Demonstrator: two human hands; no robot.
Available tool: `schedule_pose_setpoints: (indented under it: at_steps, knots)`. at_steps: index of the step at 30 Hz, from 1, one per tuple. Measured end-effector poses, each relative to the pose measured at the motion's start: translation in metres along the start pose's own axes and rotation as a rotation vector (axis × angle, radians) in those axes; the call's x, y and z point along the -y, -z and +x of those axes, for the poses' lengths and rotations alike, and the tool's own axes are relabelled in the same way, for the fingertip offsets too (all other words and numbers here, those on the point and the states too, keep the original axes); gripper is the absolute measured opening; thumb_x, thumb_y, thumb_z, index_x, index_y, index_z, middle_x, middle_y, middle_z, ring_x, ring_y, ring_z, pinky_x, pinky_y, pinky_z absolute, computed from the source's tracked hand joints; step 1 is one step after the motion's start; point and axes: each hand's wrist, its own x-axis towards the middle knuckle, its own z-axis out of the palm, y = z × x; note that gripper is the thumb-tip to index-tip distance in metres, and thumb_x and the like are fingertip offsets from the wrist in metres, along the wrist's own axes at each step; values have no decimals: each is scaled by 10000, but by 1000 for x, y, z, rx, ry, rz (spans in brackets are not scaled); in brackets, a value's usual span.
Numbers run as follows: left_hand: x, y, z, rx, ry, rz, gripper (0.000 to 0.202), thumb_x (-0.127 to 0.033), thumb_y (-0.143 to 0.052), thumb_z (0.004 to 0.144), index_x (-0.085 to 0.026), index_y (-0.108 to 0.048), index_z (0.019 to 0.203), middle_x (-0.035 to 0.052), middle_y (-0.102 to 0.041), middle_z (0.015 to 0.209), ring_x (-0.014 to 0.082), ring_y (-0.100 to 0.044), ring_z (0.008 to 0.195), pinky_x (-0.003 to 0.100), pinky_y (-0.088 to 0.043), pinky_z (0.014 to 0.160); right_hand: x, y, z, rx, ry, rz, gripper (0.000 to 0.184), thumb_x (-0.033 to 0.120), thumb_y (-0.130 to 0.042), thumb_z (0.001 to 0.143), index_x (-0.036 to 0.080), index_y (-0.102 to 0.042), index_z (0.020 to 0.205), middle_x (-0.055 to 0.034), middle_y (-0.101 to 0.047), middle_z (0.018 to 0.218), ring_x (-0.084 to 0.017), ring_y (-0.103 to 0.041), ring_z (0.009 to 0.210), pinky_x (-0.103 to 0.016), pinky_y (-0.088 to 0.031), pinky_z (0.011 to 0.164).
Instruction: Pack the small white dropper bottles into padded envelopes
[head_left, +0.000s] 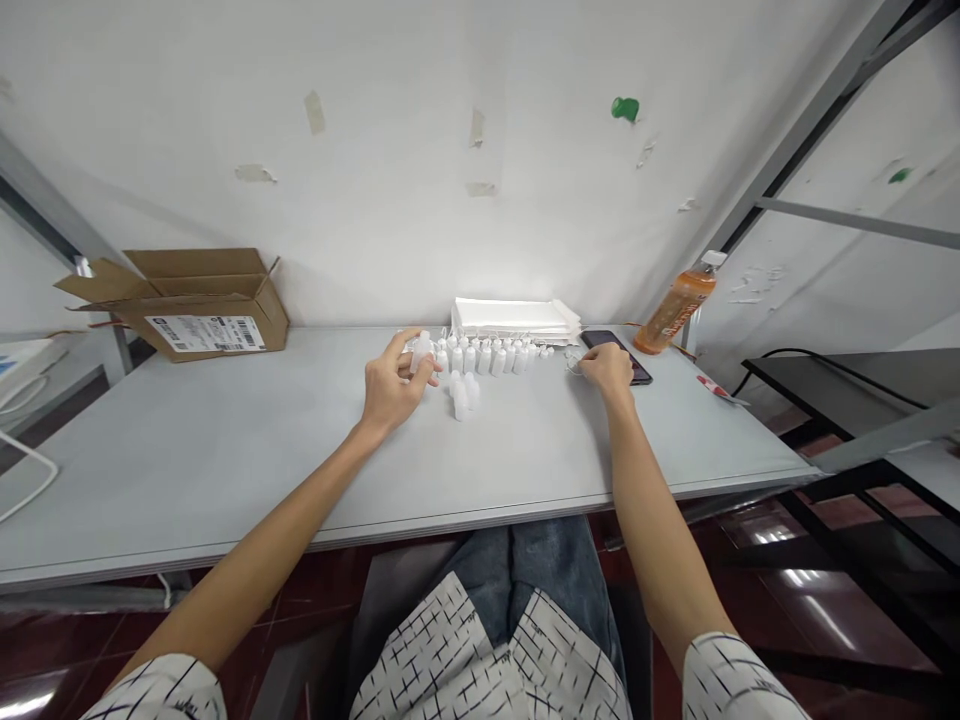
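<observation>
My left hand (391, 383) grips a small white plastic bottle (421, 351) at its fingertips, just in front of the left end of a long row of similar white bottles (484, 356). Several more white bottles (461, 394) stand or lie in a small cluster in front of that row. My right hand (606, 368) rests over the near edge of a black smartphone (616, 342). A small transparent item (574, 361) sits at its fingertips, and I cannot tell whether the hand holds it.
The items lie on a long pale grey table (225, 450). A stack of white bags or sheets (516, 319) lies behind the bottles. An open cardboard box (199, 315) stands at the back left, and an orange drink bottle (677, 306) lies tilted at the back right.
</observation>
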Motion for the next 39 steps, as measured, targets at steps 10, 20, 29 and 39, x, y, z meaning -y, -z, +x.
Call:
schedule_pose_setpoints:
  at_steps: [10,20,29,39]
  knots:
    - [5,-1,-1,52,-24,-7,273,-456,-539,909,-203,-510,1005,6,-710,724,153,-679,585,255,-516,572,7,2,-7,25,-25,37,190,111,-654,674,153,-742,837,-190,-690,941,-323,-665,919,-396,-515,773]
    - [4,-2,0,48,-155,225,236,-417,-528,894,-199,-600,839,-29,-609,620,105,-506,499,231,-388,511,12,6,-12,-305,41,221,204,302,-519,882,184,-670,952,-123,-665,1033,-263,-598,965,-379,-442,868]
    - [8,-4,0,52,-204,274,224,-392,-558,859,-190,-642,814,-11,-669,707,118,-526,565,247,-414,580,8,11,-3,-411,13,325,272,314,-421,942,155,-629,1018,-135,-681,1045,-259,-612,980,-366,-425,901]
    - [9,-3,0,90,-217,291,221,-387,-553,870,-196,-653,824,0,-689,741,138,-589,632,252,-447,618,9,4,-4,-260,51,307,227,344,-544,885,169,-687,908,-122,-722,916,-268,-640,938,-369,-469,863]
